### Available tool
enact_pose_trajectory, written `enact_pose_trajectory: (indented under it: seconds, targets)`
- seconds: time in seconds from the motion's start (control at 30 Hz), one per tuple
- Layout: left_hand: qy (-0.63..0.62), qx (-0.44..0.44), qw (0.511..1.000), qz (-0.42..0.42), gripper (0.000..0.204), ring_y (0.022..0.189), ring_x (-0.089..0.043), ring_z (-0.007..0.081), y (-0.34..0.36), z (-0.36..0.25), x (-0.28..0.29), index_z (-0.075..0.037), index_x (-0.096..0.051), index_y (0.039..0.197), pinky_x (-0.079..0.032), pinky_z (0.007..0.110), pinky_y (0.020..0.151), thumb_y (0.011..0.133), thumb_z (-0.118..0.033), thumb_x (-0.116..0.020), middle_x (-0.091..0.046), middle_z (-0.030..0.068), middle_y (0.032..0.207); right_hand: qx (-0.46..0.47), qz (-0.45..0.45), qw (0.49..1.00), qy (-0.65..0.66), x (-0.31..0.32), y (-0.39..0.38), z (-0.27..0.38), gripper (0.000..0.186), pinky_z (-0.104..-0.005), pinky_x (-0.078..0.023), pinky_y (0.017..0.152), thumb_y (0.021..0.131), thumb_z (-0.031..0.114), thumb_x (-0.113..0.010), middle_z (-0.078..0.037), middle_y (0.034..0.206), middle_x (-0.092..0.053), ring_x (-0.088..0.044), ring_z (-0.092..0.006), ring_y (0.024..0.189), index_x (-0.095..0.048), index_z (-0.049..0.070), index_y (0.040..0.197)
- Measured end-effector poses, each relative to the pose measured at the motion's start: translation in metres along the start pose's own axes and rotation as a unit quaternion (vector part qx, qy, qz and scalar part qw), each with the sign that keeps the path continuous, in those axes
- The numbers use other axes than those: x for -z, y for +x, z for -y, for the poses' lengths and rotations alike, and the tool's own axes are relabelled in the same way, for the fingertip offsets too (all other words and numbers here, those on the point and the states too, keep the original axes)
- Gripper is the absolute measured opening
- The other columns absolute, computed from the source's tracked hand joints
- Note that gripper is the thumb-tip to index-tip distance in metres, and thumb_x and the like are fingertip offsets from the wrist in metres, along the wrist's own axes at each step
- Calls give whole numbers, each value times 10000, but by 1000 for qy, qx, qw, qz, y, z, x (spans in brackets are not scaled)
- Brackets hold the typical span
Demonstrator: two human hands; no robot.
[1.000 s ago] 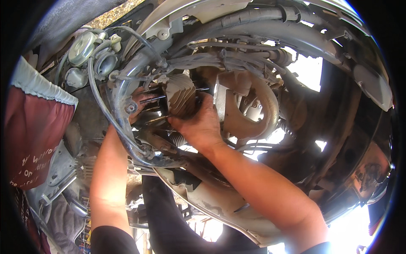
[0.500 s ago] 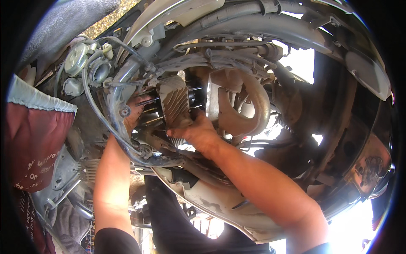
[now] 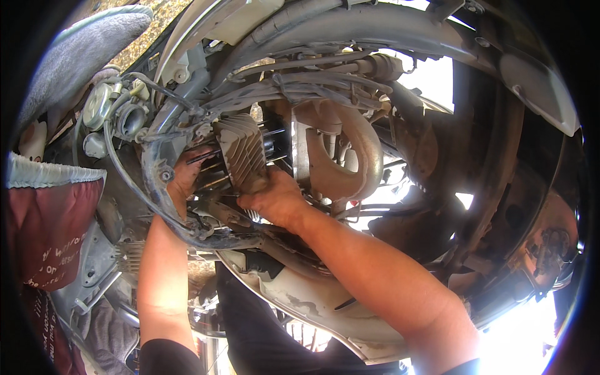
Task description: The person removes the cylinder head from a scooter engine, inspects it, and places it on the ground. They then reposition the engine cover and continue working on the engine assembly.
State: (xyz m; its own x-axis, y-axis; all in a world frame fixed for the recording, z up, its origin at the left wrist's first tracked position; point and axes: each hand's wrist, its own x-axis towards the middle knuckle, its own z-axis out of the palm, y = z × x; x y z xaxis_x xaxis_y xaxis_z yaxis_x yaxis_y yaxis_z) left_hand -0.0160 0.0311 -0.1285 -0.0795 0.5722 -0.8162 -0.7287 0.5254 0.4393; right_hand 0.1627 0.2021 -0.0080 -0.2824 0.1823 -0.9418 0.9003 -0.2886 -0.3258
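A finned metal engine cylinder (image 3: 242,150) sits in the middle of an opened motorbike or scooter, its fins tilted. Thin studs (image 3: 215,182) run out on both sides of it. My right hand (image 3: 275,199) grips the cylinder's lower right end, thumb along the bottom and fingers curled behind the fins. To the left, my left hand (image 3: 186,175) reaches up behind a curved grey frame tube (image 3: 150,187), beside the studs. Its fingers are bent and partly hidden; what they hold, if anything, does not show.
A brown curved pipe-like part (image 3: 369,153) stands right of the cylinder. Cables and hoses (image 3: 269,94) cross above. A round-mouthed carburetor-like part (image 3: 130,120) hangs by hoses at left. A maroon fabric cover (image 3: 47,219) and a grey towel (image 3: 94,47) lie farther left.
The whole scene has shifted slightly left in the view. My right hand keeps its grip on the cylinder, and my left hand stays behind the frame tube.
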Motion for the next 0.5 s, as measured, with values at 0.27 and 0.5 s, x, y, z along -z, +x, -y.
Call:
enact_pose_trajectory:
  seconds: [0.27, 0.5]
  targets:
    - [198, -176, 963, -47, 304, 1003, -631, 180, 0, 14, 4, -63, -637, 1122, -508, 340, 873, 873, -238, -635, -666, 51, 1055, 0, 22, 1000, 19, 2, -5, 5, 753, -350, -475, 938, 602, 351, -807, -240, 1131, -641, -621, -325, 1060, -572, -96, 1162]
    - [-38, -14, 991, -126, 228, 879, -657, 177, -13, -1, -19, -82, -652, 1071, -548, 350, 751, 861, -162, -615, -674, 43, 997, -7, 31, 999, -40, 1, -11, 17, 710, -373, -469, 967, 639, 366, -798, -270, 1145, -633, -610, -366, 1100, -587, -95, 1135]
